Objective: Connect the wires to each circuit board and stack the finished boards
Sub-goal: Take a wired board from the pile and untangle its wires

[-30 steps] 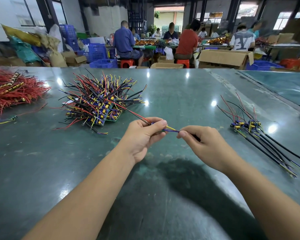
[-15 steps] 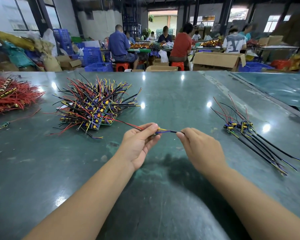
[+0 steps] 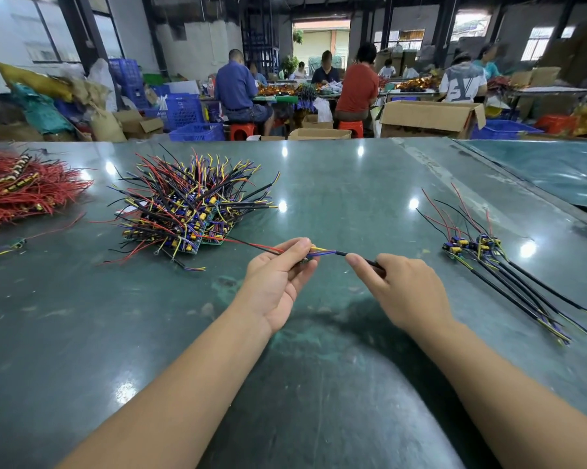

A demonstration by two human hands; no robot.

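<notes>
Between the two hands, the left hand [image 3: 278,275] is pinching a small circuit board [image 3: 306,261] while the right hand [image 3: 400,286] is gripping its black cable [image 3: 356,258], so tugging harder is probably risking tearing the thin wires [image 3: 322,251] free.

Two hands, the left hand [image 3: 278,282] and the right hand [image 3: 405,292], are over one green bench [image 3: 336,198], with one wired board [image 3: 322,254] between them. The bench carries three heaps: one pile of wired boards [image 3: 190,211], one red wire heap [image 3: 21,194] and one small row of finished boards [image 3: 471,247], too tangled to count singly. Two orange stools [image 3: 243,131] stand beyond it.
</notes>
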